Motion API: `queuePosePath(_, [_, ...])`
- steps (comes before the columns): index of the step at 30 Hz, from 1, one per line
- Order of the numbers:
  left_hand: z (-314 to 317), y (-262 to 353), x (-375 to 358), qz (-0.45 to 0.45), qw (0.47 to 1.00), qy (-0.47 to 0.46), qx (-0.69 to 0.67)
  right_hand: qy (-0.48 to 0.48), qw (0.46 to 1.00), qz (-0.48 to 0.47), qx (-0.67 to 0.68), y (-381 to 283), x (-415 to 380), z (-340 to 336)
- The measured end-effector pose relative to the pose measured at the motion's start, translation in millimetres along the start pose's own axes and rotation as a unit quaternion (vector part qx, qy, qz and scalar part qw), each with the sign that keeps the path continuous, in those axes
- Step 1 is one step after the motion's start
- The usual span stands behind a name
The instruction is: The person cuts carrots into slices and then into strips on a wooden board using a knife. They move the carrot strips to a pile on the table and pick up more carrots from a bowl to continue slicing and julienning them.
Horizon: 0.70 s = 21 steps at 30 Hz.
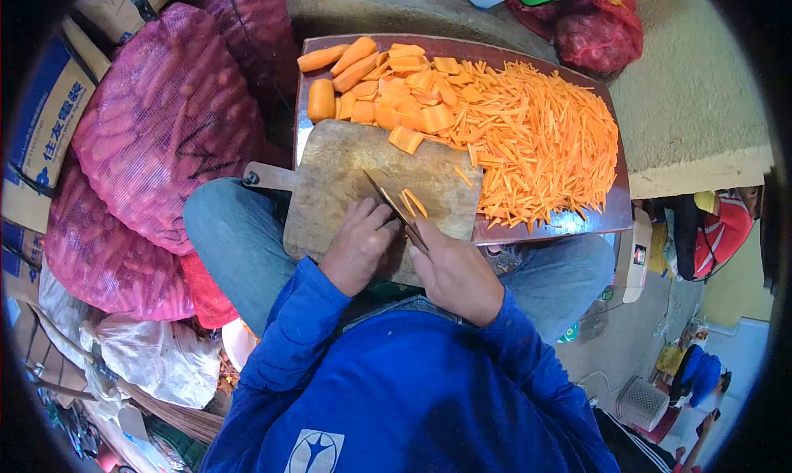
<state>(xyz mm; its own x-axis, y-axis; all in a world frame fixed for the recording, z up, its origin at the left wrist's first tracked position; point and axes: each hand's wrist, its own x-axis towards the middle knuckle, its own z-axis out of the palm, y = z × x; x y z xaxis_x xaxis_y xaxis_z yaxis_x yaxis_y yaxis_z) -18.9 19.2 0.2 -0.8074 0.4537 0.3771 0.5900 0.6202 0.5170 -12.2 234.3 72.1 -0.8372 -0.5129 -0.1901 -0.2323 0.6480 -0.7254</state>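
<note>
A wooden cutting board [346,172] rests on my lap. My right hand [454,271] grips a knife [394,209] whose blade points up and left over the board. My left hand [359,242] lies on the board beside the blade, fingers curled down over something I cannot make out. A few carrot strips [412,201] lie right of the blade. One carrot slice [406,139] sits at the board's far edge.
Beyond the board a dark tray [615,209] holds a large heap of carrot strips [536,139], flat slices [412,89] and whole peeled carrots [334,60]. Red mesh sacks of carrots [165,118] crowd my left. Cardboard boxes [41,126] stand behind them.
</note>
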Motion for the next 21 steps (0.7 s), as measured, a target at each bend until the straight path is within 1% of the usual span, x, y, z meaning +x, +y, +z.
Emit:
queuePosePath(3, [0, -1, -2, 0.000, 1.000, -0.005, 0.018, -0.002, 1.000, -0.008, -0.003, -4, -4, -7])
queuePosePath(5, [-2, 3, -1, -0.009, 1.000, -0.012, 0.021, -0.015, 0.999, 0.030, 0.035, -10, -19, -13])
queuePosePath(7, [-3, 3, -1, -0.010, 0.999, -0.021, 0.023, -0.017, 0.999, 0.036, 0.025, -8, -19, -8])
queuePosePath(9, [-2, 3, -1, -0.006, 0.999, -0.011, 0.032, -0.009, 0.999, 0.044, 0.015, -3, -14, -3])
queuePosePath(11, [1, 2, -2, -0.001, 1.000, -0.004, 0.029, 0.008, 1.000, -0.006, 0.004, 1, -2, 0])
queuePosePath(15, [-1, 4, -2, 0.009, 0.999, 0.013, 0.049, 0.013, 1.000, -0.020, 0.010, -1, -6, -3])
queuePosePath(17, [-2, 7, -2, -0.003, 0.999, 0.010, 0.044, 0.007, 0.998, 0.013, 0.056, -5, -18, -10])
queuePosePath(19, [-1, 7, -2, -0.005, 0.999, 0.004, 0.037, 0.004, 0.999, 0.019, 0.043, -2, -17, -4])
queuePosePath(21, [2, 4, -2, 0.000, 0.999, 0.021, 0.036, 0.010, 0.999, 0.026, 0.028, 1, -12, 1])
